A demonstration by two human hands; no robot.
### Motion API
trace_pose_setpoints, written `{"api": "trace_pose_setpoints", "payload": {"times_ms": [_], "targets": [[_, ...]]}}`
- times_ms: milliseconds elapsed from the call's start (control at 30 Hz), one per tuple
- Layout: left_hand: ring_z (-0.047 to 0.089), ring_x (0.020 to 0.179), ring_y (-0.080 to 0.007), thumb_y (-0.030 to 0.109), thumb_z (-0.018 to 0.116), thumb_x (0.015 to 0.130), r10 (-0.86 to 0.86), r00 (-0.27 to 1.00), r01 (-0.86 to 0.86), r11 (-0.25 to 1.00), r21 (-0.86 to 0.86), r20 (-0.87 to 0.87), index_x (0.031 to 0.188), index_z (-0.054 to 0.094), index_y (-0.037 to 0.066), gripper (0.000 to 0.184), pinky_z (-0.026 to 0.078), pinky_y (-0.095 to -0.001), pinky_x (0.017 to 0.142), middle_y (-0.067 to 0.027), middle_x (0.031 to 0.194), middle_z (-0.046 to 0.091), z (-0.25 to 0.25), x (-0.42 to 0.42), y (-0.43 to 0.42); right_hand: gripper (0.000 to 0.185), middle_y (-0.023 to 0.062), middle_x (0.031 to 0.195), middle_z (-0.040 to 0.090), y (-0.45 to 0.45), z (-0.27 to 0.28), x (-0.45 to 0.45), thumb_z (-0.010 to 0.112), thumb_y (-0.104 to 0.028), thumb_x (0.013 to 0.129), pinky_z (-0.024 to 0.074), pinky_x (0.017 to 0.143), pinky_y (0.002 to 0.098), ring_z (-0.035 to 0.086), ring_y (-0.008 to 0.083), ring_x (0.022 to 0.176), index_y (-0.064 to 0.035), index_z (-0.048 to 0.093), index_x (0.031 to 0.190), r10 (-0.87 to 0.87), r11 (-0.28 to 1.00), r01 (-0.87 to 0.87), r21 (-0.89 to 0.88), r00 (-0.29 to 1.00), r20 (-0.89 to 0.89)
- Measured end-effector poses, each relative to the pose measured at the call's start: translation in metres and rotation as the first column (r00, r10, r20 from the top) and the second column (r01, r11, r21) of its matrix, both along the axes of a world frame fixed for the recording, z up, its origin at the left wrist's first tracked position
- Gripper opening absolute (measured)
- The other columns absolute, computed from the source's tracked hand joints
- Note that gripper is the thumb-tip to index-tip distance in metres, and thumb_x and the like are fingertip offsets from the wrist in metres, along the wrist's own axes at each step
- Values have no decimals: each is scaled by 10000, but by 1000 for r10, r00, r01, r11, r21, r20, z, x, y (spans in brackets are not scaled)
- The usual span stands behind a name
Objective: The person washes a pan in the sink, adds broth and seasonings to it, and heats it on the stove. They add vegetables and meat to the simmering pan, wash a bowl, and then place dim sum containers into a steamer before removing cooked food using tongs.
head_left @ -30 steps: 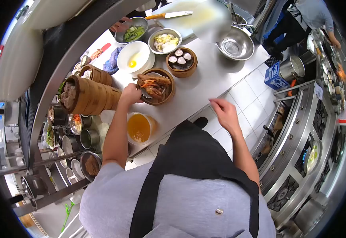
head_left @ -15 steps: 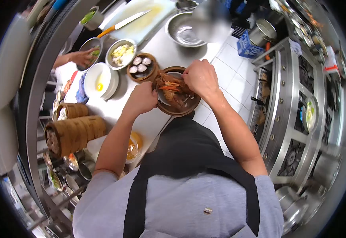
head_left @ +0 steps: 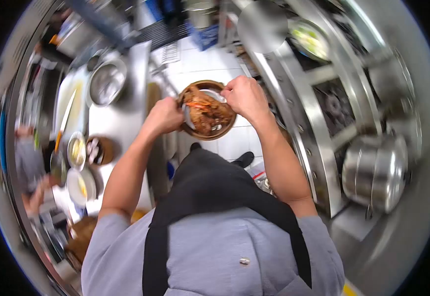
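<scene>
Between my two hands a round bamboo steamer basket [head_left: 224,131] is held level above the floor, away from the counter. Inside it, on a pale dish, lie glossy brown braised pieces [head_left: 202,117] topped with thin orange strips. My left hand [head_left: 166,115] grips the basket's left rim, fingers curled over the edge. On the other side my right hand [head_left: 247,98] is closed on the right rim, its fingertips partly hidden.
On the left, a steel counter [head_left: 121,121] carries a metal bowl [head_left: 107,83], a knife [head_left: 67,111], a small steamer [head_left: 106,150] and a white bowl [head_left: 83,188]. A co-worker's hand [head_left: 38,192] is beyond. To the right stand a stove [head_left: 294,111], a pan [head_left: 309,40] and a large pot [head_left: 375,172].
My body has turned right, carrying the steamer basket from the counter's edge over the floor. The counter has shifted left in view, and the stove has come closer. Both hands keep their grip.
</scene>
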State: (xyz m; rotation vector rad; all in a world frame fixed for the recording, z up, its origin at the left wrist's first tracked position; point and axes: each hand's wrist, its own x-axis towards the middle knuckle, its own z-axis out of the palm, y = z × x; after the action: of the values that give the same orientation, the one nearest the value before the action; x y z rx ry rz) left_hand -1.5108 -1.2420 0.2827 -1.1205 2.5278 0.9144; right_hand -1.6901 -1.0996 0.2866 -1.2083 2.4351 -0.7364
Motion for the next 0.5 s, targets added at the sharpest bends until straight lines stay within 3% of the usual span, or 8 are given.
{"api": "trace_pose_setpoints", "payload": {"times_ms": [167, 233, 267, 300, 333, 400, 433, 500], "targets": [[671, 847, -429, 210, 540, 841, -170, 984, 173, 983, 54, -47, 980, 668, -90, 354, 517, -462, 770, -325, 840, 647, 31, -113, 74, 235, 200, 824, 680, 211, 106, -101, 680, -270, 841, 523, 724, 393, 662, 361, 776, -56, 740, 917, -390, 822, 318, -472, 919, -61], [669, 869, -435, 180, 528, 850, -402, 910, 381, 908, -173, -106, 1013, 662, -89, 342, 517, -462, 789, -335, 872, 647, 30, -152, 87, 248, 171, 804, 696, 306, 144, -136, 660, -301, 872, 526, 696, 379, 687, 275, 732, -75, 744, 926, -643, 674, 485, -557, 757, -117], [670, 865, -435, 178, 528, 853, -435, 894, 430, 900, -71, -106, 1010, 660, -89, 336, 517, -465, 787, -330, 873, 650, -2, -175, 63, 266, 160, 757, 695, 348, 184, -142, 658, -324, 877, 529, 684, 374, 688, 262, 691, -80, 744, 938, -795, 582, 704, -407, 598, -102], [669, 872, -432, 183, 529, 858, -532, 843, 512, 840, -177, -85, 998, 659, -89, 332, 515, -473, 788, -331, 879, 650, 45, -193, 98, 314, 140, 692, 693, 398, 190, -164, 645, -371, 886, 532, 671, 389, 693, 278, 664, -77, 752, 916, -847, 532, 683, -501, 426, -318], [667, 864, -433, 183, 534, 859, -600, 796, 575, 790, -211, -77, 994, 660, -84, 325, 514, -477, 786, -327, 873, 651, 50, -219, 112, 359, 157, 874, 725, 458, 200, -188, 616, -402, 904, 542, 747, 396, 707, 303, 835, -106, 727, 1075, -835, 486, 794, -365, 298, -463], [661, 858, -439, 189, 546, 862, -712, 699, 671, 686, -282, -67, 986, 664, -73, 313, 513, -484, 784, -319, 864, 651, 61, -254, 128, 287, 219, 1002, 688, 523, 207, -202, 623, -264, 852, 520, 839, 416, 668, 364, 957, -19, 719, 967, -832, 260, 911, -320, 43, -552], [656, 859, -444, 194, 552, 863, -765, 631, 704, 636, -316, -132, 981, 667, -66, 308, 511, -486, 785, -315, 863, 650, 74, -225, 83, 456, 177, 1103, 688, 552, 203, -188, 586, -419, 923, 525, 872, 418, 650, 346, 1044, -131, 623, 1275, -675, 281, 926, -251, 5, -738], [649, 871, -438, 188, 552, 867, -825, 518, 743, 564, -360, -224, 950, 672, -63, 291, 511, -481, 793, -311, 871, 647, 100, -232, 97, 535, 185, 1230, 625, 572, 213, -175, 601, -370, 928, 466, 981, 448, 576, 368, 1157, -102, 508, 1381, -618, 416, 909, 6, 288, -731]]}}
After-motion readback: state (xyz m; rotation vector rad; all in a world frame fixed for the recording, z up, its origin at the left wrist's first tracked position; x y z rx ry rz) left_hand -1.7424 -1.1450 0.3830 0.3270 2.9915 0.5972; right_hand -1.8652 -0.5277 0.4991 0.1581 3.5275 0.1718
